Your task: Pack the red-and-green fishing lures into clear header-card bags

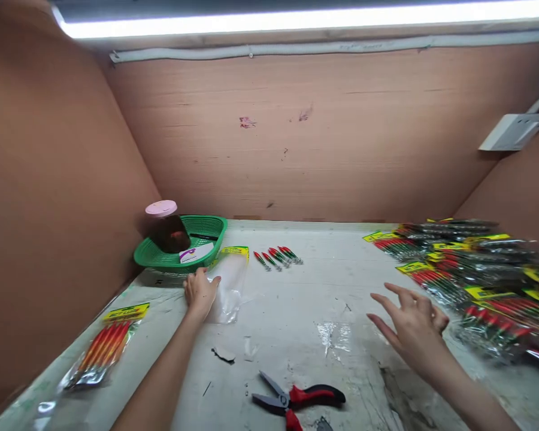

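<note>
My left hand (200, 291) rests on the near end of a clear plastic bag (228, 284) with a yellow header card, its fingers curled over the bag's edge. Several loose red-and-green fishing floats (278, 257) lie just beyond the bag. My right hand (411, 324) hovers above the table with fingers spread and nothing in it, close to a big pile of packed float bags (476, 275) on the right.
A green basket (206, 228) holding a pink-lidded jar (167, 225) stands at the back left. One packed bag of floats (108, 341) lies at the near left. Red-handled pliers (299, 398) lie at the front edge. Brown walls enclose the white table (323, 299).
</note>
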Demonstrator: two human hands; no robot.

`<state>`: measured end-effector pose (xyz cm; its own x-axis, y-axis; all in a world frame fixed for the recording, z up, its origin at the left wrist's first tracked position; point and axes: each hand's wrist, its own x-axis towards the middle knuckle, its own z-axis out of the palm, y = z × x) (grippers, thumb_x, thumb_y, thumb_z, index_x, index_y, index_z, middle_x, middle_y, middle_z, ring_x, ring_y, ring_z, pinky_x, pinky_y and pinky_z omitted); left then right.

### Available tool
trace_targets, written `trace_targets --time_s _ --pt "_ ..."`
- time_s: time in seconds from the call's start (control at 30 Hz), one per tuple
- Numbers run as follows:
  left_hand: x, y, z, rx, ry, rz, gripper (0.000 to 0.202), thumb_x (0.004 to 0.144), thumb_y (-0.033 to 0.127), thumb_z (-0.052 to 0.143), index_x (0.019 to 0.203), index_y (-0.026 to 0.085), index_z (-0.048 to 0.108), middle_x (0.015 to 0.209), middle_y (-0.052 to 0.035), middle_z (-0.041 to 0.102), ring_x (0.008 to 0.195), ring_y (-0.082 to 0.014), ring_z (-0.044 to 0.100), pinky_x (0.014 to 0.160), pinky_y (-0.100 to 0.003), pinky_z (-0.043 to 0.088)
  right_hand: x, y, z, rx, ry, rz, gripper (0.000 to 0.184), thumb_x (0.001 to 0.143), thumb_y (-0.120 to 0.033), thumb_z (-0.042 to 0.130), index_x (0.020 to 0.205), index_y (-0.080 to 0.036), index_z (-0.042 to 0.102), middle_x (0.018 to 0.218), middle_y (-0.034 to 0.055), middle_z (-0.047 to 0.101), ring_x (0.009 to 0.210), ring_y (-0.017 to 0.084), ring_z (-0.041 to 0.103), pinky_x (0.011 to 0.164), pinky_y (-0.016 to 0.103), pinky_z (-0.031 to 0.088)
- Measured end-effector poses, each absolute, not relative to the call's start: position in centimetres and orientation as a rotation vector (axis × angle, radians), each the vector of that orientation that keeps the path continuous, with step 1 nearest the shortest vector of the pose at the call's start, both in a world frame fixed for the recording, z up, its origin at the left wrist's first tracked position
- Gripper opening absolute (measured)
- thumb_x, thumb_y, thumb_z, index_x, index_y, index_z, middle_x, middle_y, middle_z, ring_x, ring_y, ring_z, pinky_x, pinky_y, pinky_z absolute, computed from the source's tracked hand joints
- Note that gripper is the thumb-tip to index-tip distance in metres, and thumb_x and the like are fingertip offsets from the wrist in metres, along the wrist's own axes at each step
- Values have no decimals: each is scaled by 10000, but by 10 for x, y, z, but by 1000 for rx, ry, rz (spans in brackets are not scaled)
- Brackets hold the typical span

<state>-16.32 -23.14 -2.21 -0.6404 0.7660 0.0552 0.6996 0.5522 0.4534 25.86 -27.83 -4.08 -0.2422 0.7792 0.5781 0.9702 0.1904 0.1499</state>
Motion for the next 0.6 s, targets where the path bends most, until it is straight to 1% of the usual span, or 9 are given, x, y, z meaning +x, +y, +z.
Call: trace_targets --time_s 0.1,0.17,0.23,0.27,0.37,0.43,0.47,0.53,0.6 --pt "-170 -236 -19 1222 2574 739 246 813 241 582 1037 147 612 969 -90 667 947 -225 603 849 -383 442 219 -293 -48 -1495 -2129 -576 297 880 -373 419 984 -256 671 1157 135 584 1019 310 464 774 447 328" --pt "-175 -242 -15 1193 2536 791 130 818 233 578 911 156 628 870 -50 673 874 -203 615 820 -386 451 207 -299 -53 -1401 -2164 -508 258 869 -369 454 978 -264 663 1135 117 602 1005 294 478 759 418 335" --pt "-178 -248 -10 1164 2502 872 70 808 213 566 773 175 612 824 -59 672 893 -232 615 814 -397 442 204 -303 -58 -1302 -2200 -464 214 845 -361 503 965 -273 657 1101 98 621 978 275 498 742 389 344" --pt "-178 -252 -6 1151 2479 924 95 802 201 553 716 183 590 820 -73 672 922 -256 612 820 -406 433 204 -305 -60 -1273 -2203 -434 199 836 -356 519 959 -277 655 1088 91 627 971 270 505 736 382 351" --pt "-165 -266 8 1130 2323 1122 113 798 215 510 688 195 521 871 -105 672 979 -285 605 839 -409 424 197 -312 -56 -1277 -2100 -198 172 836 -359 527 915 -275 654 1038 89 639 963 273 529 735 395 394" --pt "-140 -280 14 1142 2110 1234 101 811 275 486 756 192 504 912 -106 680 944 -249 630 815 -367 453 182 -318 -46 -1292 -1971 173 188 834 -403 538 912 -268 644 998 90 641 937 264 557 747 412 439" --pt "-123 -288 15 1149 1974 1262 133 821 317 471 790 191 499 922 -103 687 912 -227 646 782 -341 475 172 -320 -41 -1279 -1893 436 230 826 -437 551 955 -264 630 997 91 640 922 256 576 752 414 464" --pt "-85 -305 12 1161 1737 1255 204 788 385 522 795 181 513 896 -104 699 855 -216 665 731 -315 499 148 -322 -30 -1203 -1655 1005 417 793 -523 576 1107 -249 559 1056 99 629 914 240 613 760 411 508" --pt "-53 -320 5 1044 1347 1217 257 751 421 591 753 173 522 875 -112 699 815 -205 662 708 -302 501 128 -320 -22 -1110 -1370 1394 590 755 -593 589 1199 -223 469 1083 106 620 919 231 638 771 404 530"
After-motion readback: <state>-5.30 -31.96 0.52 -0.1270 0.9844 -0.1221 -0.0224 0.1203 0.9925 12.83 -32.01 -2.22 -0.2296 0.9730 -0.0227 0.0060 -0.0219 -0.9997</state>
